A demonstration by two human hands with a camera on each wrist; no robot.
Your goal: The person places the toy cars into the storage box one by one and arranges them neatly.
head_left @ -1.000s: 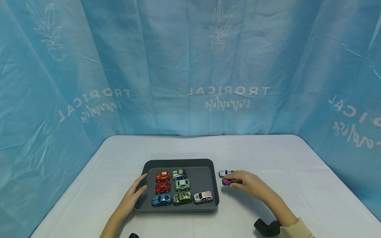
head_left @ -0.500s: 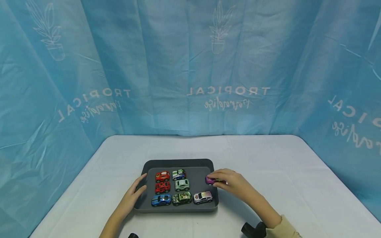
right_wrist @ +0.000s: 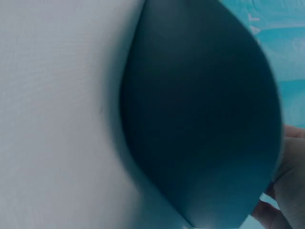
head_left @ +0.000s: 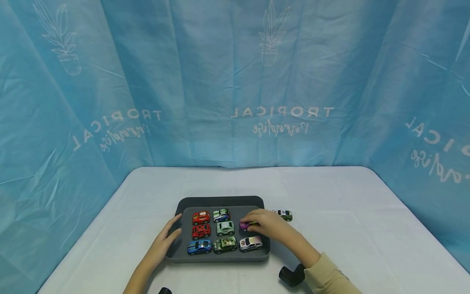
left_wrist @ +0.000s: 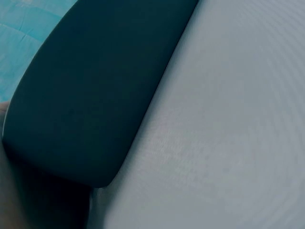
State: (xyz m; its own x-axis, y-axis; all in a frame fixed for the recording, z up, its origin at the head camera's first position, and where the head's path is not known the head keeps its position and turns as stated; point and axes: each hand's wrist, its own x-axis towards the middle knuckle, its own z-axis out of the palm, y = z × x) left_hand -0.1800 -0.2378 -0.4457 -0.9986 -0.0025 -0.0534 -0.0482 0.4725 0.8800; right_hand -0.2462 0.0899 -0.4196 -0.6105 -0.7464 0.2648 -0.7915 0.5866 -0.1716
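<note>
The right hand [head_left: 269, 228] pinches a small purple toy car [head_left: 247, 224] at its fingertips, fingers curled around the car's right end, holding it low over the dark grey tray [head_left: 220, 201]. The car sticks out to the left of the fingers, its long axis running left to right across the tray, parallel to the cars already parked there; which end is the front cannot be told. It sits in the tray's right-hand column, just right of a pale green car [head_left: 225, 228] and just behind a white checkered car [head_left: 251, 243]. The left hand [head_left: 167, 241] rests against the tray's left wall, fingers relaxed and straight, gripping nothing, farther from the purple car than the right hand. Off the tray, just beyond its right wall, a white and green car [head_left: 284, 214] stands on the pale tablecloth [head_left: 330, 196]. Both wrist views show only dark tray wall and cloth.
</note>
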